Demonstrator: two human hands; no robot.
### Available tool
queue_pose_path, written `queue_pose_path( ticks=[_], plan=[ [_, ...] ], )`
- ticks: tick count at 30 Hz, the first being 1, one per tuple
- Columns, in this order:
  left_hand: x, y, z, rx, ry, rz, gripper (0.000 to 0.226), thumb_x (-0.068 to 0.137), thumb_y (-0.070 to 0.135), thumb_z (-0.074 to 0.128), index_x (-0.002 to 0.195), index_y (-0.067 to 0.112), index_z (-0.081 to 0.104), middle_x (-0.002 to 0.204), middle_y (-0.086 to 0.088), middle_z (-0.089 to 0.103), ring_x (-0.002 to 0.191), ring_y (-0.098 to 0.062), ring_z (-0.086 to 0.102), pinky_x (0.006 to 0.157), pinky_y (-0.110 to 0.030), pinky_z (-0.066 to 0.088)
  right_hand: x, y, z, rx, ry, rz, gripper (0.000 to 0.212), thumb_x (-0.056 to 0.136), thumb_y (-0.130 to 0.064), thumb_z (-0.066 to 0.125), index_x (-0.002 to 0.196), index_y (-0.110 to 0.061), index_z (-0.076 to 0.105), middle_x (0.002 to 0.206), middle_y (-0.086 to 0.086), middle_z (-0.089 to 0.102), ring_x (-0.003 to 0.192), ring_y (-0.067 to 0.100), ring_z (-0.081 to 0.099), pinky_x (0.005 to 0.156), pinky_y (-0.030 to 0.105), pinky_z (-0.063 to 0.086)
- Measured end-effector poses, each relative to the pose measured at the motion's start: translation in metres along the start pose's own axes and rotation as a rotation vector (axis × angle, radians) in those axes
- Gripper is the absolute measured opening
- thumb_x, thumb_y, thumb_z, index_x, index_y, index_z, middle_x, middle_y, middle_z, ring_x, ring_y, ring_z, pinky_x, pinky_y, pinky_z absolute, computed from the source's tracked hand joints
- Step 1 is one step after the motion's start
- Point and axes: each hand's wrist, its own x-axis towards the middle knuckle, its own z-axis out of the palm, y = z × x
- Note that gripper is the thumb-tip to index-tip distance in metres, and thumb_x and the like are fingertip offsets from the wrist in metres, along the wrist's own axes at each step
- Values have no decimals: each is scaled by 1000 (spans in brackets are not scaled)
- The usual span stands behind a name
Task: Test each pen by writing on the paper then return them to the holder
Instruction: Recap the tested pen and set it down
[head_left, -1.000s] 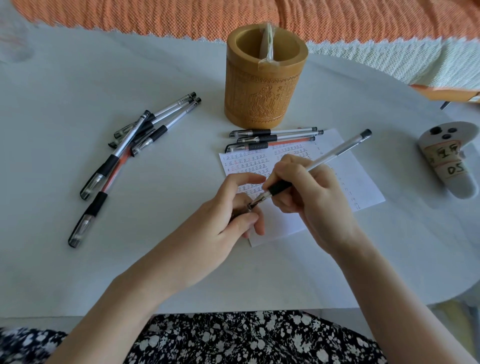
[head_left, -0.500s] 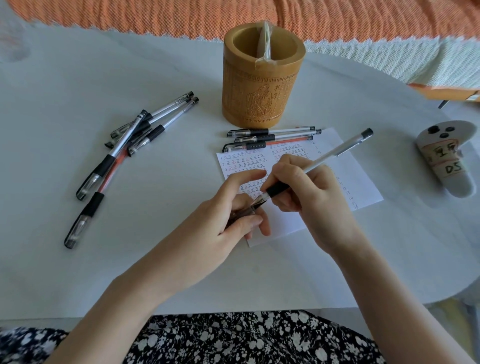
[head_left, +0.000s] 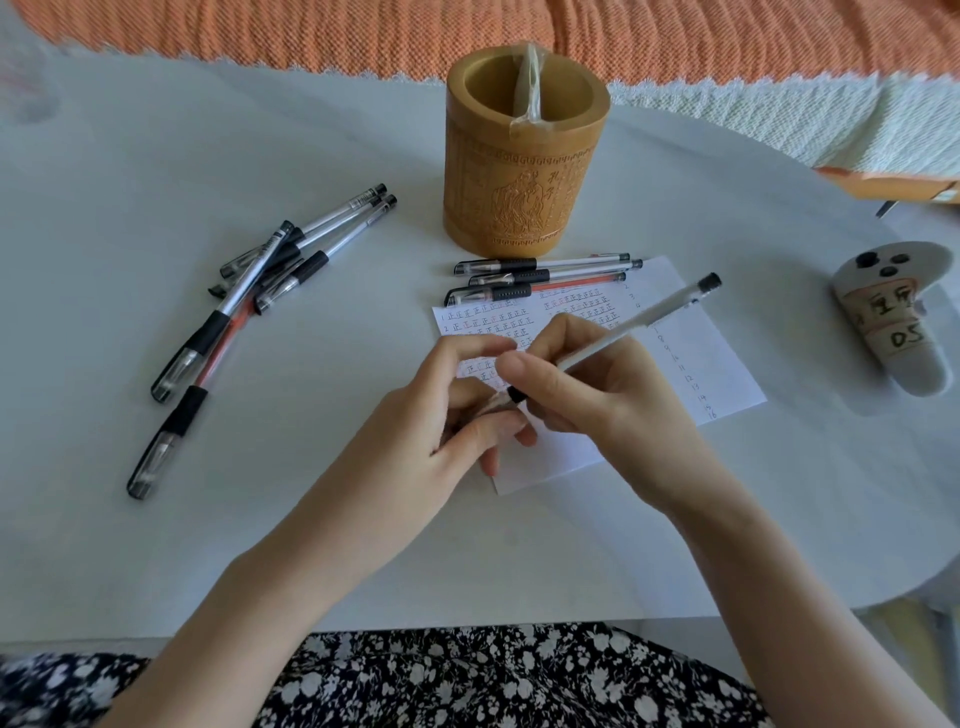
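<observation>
My right hand (head_left: 587, 395) grips a clear pen (head_left: 660, 314) by its black grip, barrel slanting up to the right. My left hand (head_left: 441, 415) pinches the pen's clear cap (head_left: 493, 404) at the tip end, over the paper (head_left: 722, 364), which carries rows of written marks. Three capped pens (head_left: 545, 278) lie side by side on the paper's far edge. A carved bamboo holder (head_left: 519, 171) stands upright behind them. Several more capped pens (head_left: 249, 301) lie piled on the table at the left.
A white controller (head_left: 893, 332) with handwritten labels rests at the right on the white table (head_left: 156, 156). An orange and white woven cloth (head_left: 675, 47) runs along the far side. The table's near edge sits just above my floral-patterned lap.
My hands have closed together: the pen's tip end has slid into the cap held in my left fingers. The camera view shifted slightly.
</observation>
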Motion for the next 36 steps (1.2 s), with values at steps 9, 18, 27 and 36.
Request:
queue_pose_path(
  ticks=[9,18,27,36],
  plan=[
    [0,2,-3,155,250,108,19,78,37,60,75,19,56,64,9,65,40,-13,48,46,-19,39,2,3,-6,152,33,61,19,70,-29,73,78,-11,72,56,1,45,51,13,35,46,20,26],
    [1,0,0,233,286,161,22,83,33,58,75,14,53,61,8,62,41,-12,47,46,-16,37,2,1,0,66,106,46,15,79,-19,66,84,-5,68,50,-2,52,44,6,43,44,15,31],
    [22,-7,1,393,323,78,30,83,50,55,80,20,57,61,6,66,50,-9,52,56,-36,48,14,2,3,15,214,194,35,91,-30,60,72,-1,66,57,5,61,46,13,48,40,18,32],
    [17,-9,-9,491,409,70,26,90,46,52,89,24,65,78,12,68,72,-11,64,64,-39,53,34,-4,-11,-43,363,337,53,95,-45,48,77,-1,69,51,6,65,39,11,49,35,16,32]
  ],
)
